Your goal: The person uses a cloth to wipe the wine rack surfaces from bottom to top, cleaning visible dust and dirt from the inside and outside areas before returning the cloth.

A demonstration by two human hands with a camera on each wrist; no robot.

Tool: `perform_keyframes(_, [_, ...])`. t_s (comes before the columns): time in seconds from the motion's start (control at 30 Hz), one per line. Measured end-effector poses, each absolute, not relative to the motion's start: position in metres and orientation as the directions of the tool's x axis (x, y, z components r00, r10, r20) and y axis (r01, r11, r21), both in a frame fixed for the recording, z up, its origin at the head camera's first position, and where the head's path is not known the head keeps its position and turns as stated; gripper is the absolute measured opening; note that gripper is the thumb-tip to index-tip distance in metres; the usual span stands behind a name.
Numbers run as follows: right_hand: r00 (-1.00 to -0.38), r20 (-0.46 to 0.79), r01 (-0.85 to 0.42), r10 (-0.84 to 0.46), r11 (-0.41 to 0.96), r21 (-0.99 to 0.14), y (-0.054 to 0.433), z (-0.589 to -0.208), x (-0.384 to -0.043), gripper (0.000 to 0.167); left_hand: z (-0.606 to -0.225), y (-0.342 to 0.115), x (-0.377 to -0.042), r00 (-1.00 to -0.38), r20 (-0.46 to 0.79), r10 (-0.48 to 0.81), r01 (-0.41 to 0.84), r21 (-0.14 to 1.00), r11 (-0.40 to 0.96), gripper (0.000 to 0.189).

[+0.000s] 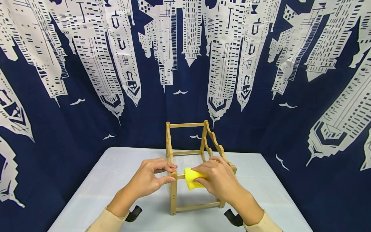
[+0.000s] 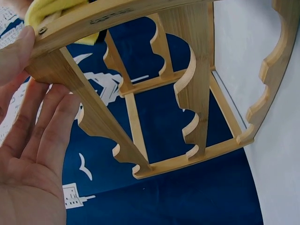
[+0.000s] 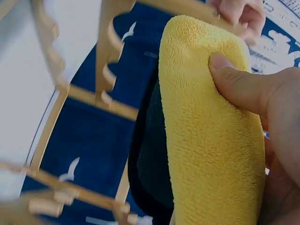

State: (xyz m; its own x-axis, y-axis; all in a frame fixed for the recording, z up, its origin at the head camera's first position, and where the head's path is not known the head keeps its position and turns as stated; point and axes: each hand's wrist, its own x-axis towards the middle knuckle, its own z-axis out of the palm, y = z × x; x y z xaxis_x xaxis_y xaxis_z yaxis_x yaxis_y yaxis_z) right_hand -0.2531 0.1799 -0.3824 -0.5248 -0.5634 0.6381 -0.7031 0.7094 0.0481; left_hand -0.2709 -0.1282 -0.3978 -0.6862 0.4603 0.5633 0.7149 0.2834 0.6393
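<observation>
A light wooden rack (image 1: 173,199) with scalloped rails (image 2: 199,84) stands on the white table. At its near left top corner, my left hand (image 1: 150,177) pinches the frame between thumb and fingers; the left wrist view has the thumb on the outer face and the fingertips behind. My right hand (image 1: 218,180) grips a folded yellow cloth (image 1: 191,178) round the near top bar, thumb pressed on its front. Plush yellow on the outside, the cloth shows a dark layer (image 3: 152,150) in the right wrist view. It hides most of the bar beneath.
The white table (image 1: 124,174) extends on both sides of the rack. Behind it hangs a navy curtain (image 1: 150,125) printed with upside-down white buildings and birds. A black wrist device (image 1: 134,214) sits by the left cuff, another (image 1: 233,217) by the right.
</observation>
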Motion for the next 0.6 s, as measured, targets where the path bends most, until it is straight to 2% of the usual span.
perform_keyframes(0.37, [-0.416,0.679,-0.660,-0.605,0.714,0.233,0.260,-0.374,-0.251,0.055,-0.399,-0.127,-0.273,-0.643,0.604,0.471,0.756,0.596,0.269,0.021])
perform_keyframes(0.5, [-0.375,0.742,-0.676,-0.556,0.712,0.191,0.278,-0.378,-0.248,0.064,-0.400,-0.127,-0.273,-0.636,0.612,0.469,0.763,0.590,0.265,0.022])
perform_keyframes(0.6, [-0.375,0.798,-0.716,-0.472,0.694,0.074,0.284,-0.386,-0.247,0.065,-0.402,-0.128,-0.273,-0.634,0.623,0.458,0.767,0.583,0.268,0.023])
